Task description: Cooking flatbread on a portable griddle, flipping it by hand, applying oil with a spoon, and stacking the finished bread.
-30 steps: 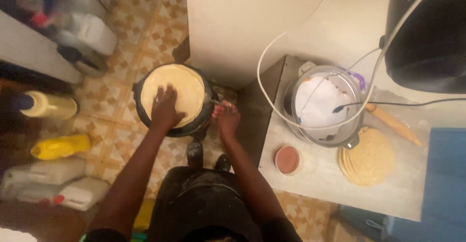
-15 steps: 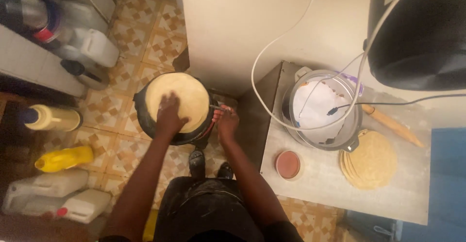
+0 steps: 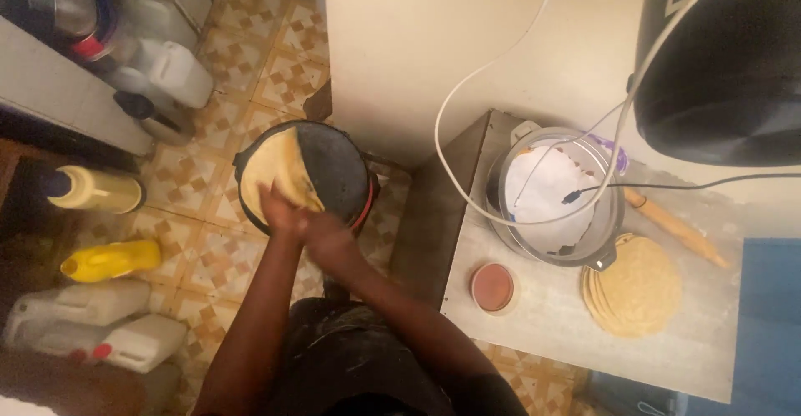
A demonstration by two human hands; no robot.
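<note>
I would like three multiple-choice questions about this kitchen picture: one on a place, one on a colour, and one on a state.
1. Where does the stack of flatbreads lie?
A. on the floor
B. on the table, beside the metal pot
C. inside the pan

2. What colour is the bottle lying on the tiled floor?
A. yellow
B. green
C. red

3. How does the flatbread lie in the round pan?
A. covering it fully
B. over the left part only
C. rolled up

Answers: 1 B, the stack sits on the table by the metal pot. 2 A, it is bright yellow. 3 B, the pan's right part shows dark and bare, with both hands at the bread.
</note>
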